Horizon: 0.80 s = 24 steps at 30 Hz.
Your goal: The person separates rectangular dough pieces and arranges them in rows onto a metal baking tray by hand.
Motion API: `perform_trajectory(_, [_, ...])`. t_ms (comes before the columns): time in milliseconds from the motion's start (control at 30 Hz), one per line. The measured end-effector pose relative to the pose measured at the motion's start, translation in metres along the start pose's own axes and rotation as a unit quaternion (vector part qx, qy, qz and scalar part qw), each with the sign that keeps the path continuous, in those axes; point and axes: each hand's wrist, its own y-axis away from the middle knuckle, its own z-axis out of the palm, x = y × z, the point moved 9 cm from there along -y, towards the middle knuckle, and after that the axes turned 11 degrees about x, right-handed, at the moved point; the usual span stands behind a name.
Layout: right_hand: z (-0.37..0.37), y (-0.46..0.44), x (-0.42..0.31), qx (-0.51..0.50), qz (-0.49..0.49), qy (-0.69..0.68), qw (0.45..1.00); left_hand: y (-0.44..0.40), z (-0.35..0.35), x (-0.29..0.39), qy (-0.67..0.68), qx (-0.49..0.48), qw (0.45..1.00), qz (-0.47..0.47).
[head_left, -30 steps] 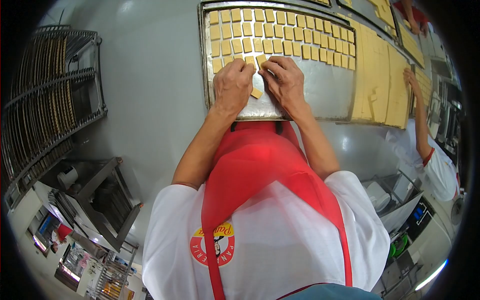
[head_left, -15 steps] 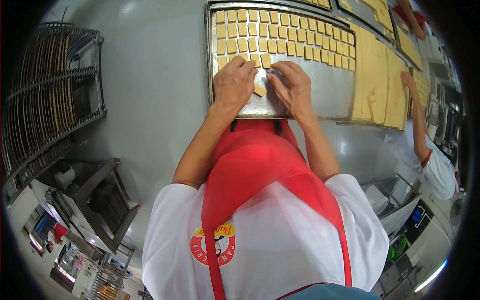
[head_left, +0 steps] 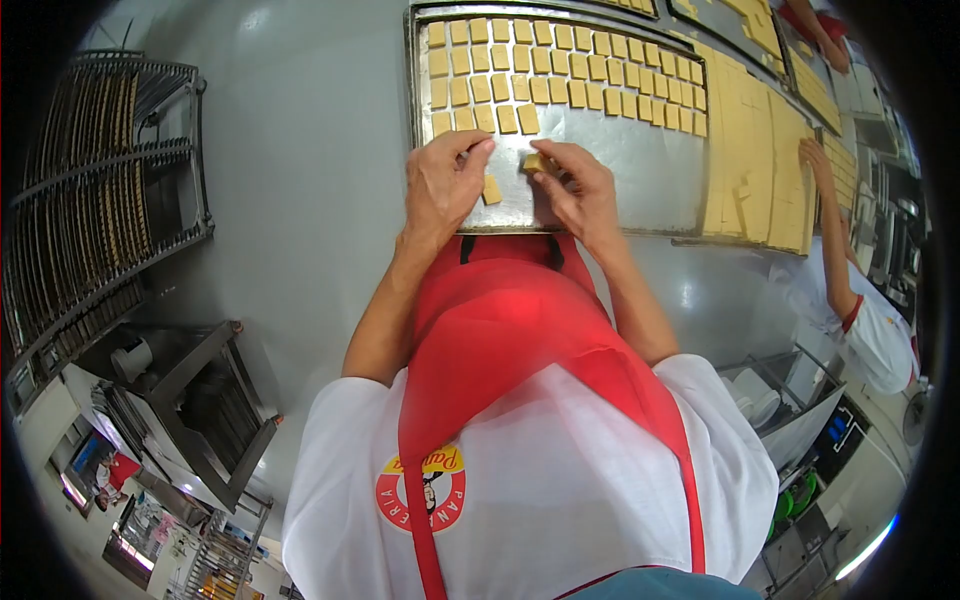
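Note:
Rows of small yellow rectangular dough pieces (head_left: 520,88) lie on a metal tray (head_left: 640,190) in front of me. Between the thumb and fingers of my right hand (head_left: 578,190) is one dough piece (head_left: 533,162), tilted just above or on the tray. My left hand (head_left: 447,185) is over the tray's near left part, thumb and index finger close together; whether anything is between them I cannot make out. A loose dough piece (head_left: 491,190) lies beside my left hand, below the started fourth row.
Large yellow dough sheets (head_left: 745,150) lie right of the tray, with another person's hand (head_left: 815,155) at their far edge. More trays (head_left: 750,35) are at the top right. Tray racks (head_left: 100,190) stand at the left.
My right hand has moved off the fourth row and taken hold of a loose piece. My left hand has shifted down and left, uncovering more of that row.

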Motion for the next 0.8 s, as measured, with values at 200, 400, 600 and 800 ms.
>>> perform_trajectory(200, [-0.014,-0.005,0.033,0.017,0.163,-0.218,0.962,0.011,0.057,0.007,0.184,-0.172,0.947,-0.199])
perform_trajectory(400, [-0.026,-0.013,0.044,0.046,0.166,-0.275,0.946,0.009,0.082,0.016,0.245,-0.203,0.926,-0.203])
perform_trajectory(600, [-0.035,-0.020,0.056,0.061,0.185,-0.291,0.937,0.007,0.092,0.016,0.210,-0.210,0.931,-0.213])
perform_trajectory(800, [-0.052,-0.034,0.052,0.059,0.043,0.033,0.997,0.004,0.077,0.060,-0.105,0.015,0.974,0.198])
